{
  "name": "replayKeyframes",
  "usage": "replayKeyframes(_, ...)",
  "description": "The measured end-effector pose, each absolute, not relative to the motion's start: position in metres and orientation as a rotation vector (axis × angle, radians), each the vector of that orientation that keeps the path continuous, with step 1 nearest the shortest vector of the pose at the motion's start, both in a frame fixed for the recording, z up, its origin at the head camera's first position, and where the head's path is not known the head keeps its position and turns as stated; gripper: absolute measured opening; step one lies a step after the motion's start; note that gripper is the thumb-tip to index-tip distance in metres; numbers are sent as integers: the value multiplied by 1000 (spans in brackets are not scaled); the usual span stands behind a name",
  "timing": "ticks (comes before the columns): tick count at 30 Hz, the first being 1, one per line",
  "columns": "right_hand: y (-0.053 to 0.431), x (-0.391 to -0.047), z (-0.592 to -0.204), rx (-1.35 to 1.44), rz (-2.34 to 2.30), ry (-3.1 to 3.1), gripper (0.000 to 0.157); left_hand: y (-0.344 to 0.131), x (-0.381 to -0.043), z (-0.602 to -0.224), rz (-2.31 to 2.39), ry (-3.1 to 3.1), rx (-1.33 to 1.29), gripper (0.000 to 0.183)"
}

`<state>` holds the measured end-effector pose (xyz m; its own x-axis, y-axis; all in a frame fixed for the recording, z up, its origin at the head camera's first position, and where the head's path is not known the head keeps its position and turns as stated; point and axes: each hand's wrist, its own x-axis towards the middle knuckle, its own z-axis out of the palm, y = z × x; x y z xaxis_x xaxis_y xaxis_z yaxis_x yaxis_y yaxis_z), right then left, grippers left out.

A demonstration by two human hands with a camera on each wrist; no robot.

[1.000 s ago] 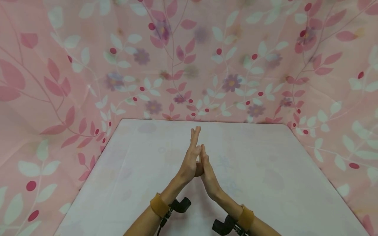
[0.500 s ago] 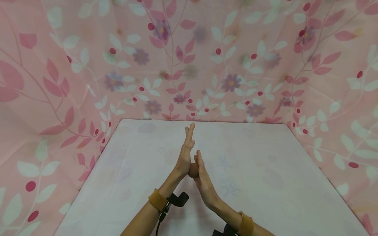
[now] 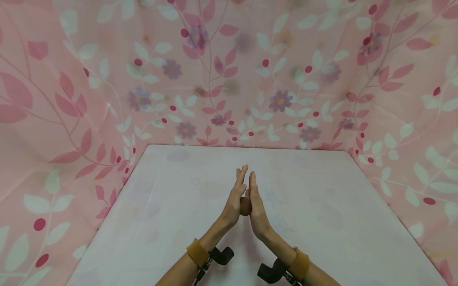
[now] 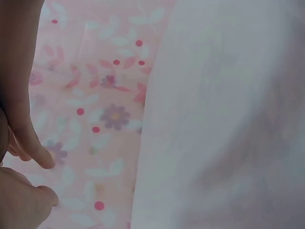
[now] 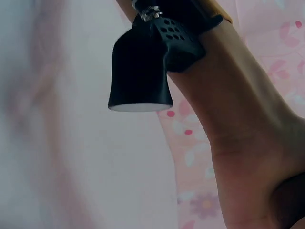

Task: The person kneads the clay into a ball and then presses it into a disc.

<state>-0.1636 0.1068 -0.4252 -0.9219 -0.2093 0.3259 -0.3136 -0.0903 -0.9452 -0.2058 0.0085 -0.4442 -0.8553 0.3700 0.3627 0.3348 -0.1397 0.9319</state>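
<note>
A brown ball (image 3: 245,206), smooth and clay-like, sits between the palms of both hands in the head view. My left hand (image 3: 231,205) presses it from the left, its fingers straight and pointing up and away. From the other side my right hand (image 3: 258,212) lies flat against it with straight fingers. The fingertips of the two hands stand nearly level, a narrow gap between them. In the right wrist view the ball (image 5: 290,200) shows dark against the left palm. At the left wrist view's edge only a sliver of it appears, beside fingers of the hands.
A white-covered table (image 3: 322,222) extends under the hands, and a pink floral cloth (image 3: 229,79) hangs behind and at both sides. Each wrist carries a mustard band and a black camera, such as the left one (image 3: 222,256), close above the table.
Over the last half second the left hand slides back and right while the right hand moves forward and right, with the ball between them. A second ago the ball was partly hidden by the hands.
</note>
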Motion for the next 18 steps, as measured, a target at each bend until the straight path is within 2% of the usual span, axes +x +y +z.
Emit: replayKeyframes(18, 116, -187, -426, 455, 2168, -2028, 65, 16, -182, -439, 2188, 1996, 853, 59)
